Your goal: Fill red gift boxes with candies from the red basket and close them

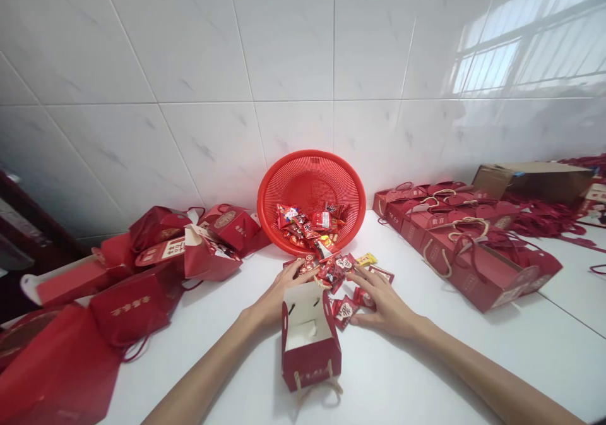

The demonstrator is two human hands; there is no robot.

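A small dark-red gift box (311, 355) with twisted rope handles stands open in front of me; its pale inside shows some white at the bottom. Behind it lies a pile of red-wrapped candies (337, 270), with a yellow-wrapped candy (366, 259) at its right edge. My left hand (279, 289) reaches past the box's left side, fingers stretched out to the pile's left edge. On the right of the pile, my right hand (386, 305) has its fingers apart, touching the wrapped candies (344, 311) near its thumb. Neither hand visibly grips anything.
A red plastic basket (312, 166) tilts against the tiled wall, more wrapped candies in its lower part. Several red boxes (142, 302) are heaped on the left. Open boxes with rope handles (454, 261) stand in rows at right, before a brown carton (544, 182).
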